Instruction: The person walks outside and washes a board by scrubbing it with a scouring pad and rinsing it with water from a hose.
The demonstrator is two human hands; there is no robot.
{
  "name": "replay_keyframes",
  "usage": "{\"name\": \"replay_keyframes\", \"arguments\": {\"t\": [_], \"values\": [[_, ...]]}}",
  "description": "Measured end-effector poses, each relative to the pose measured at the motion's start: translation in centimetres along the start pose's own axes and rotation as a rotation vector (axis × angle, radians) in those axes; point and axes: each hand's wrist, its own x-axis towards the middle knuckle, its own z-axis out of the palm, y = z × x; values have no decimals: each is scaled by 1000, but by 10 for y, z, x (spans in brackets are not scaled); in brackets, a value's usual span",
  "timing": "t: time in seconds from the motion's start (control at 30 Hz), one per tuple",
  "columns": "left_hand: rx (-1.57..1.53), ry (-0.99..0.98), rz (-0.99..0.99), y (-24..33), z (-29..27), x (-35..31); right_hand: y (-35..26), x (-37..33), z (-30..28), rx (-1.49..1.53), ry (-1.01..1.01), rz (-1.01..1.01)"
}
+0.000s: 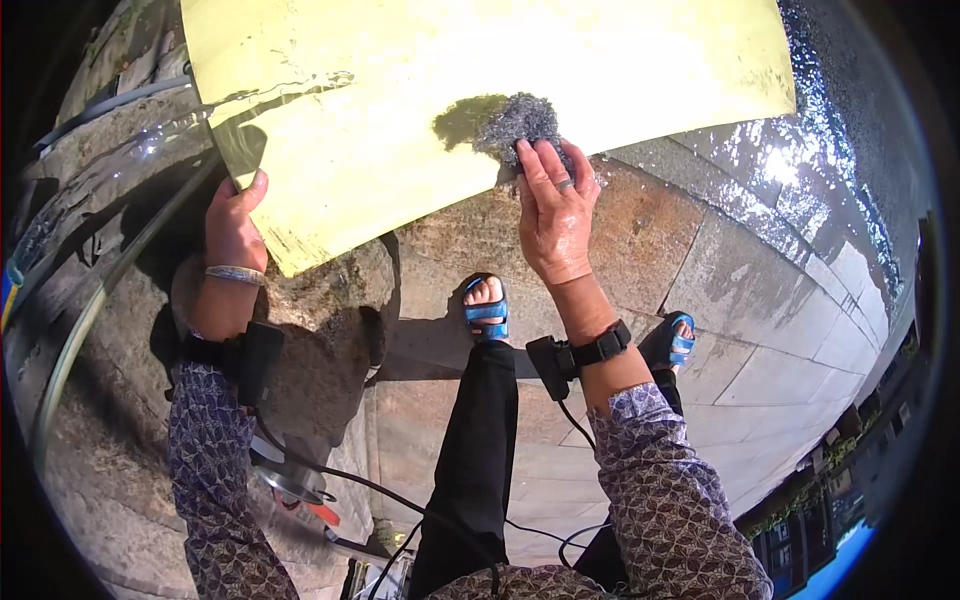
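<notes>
Glossy wet yellow sheet (400, 110), perhaps plastic; coarse grey steel-wool pad (520, 120); rough wet stone paving (690, 260).

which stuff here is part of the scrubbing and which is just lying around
In use: yellow board, held at its edge by the left hand; steel wool pad, pressed on it by the right hand.
Lying about: grey hose; metal bowl.
</notes>
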Motion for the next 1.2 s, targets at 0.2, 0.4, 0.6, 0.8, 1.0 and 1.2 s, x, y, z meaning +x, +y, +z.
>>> {"name": "replay_keyframes", "arguments": {"t": [0.2, 0.4, 0.6, 0.8, 1.0, 1.2], "values": [[133, 1, 111, -14, -11, 15, 47, 22, -6, 20, 95, 95], [208, -20, -27, -6, -16, 17, -175, -15, 28, 328, -278, -249], [86, -102, 52, 2, 7, -6, -18, 59, -23, -44, -17, 51], [-121, -81, -35, -6, -4, 0, -112, 11, 25, 251, -89, -220], [-187, -138, -96, 16, -2, -10, -142, 56, 40, 181, -67, -372], [-281, -252, -208, 19, -23, -15, -172, 32, 41, 386, -207, -542]]}}
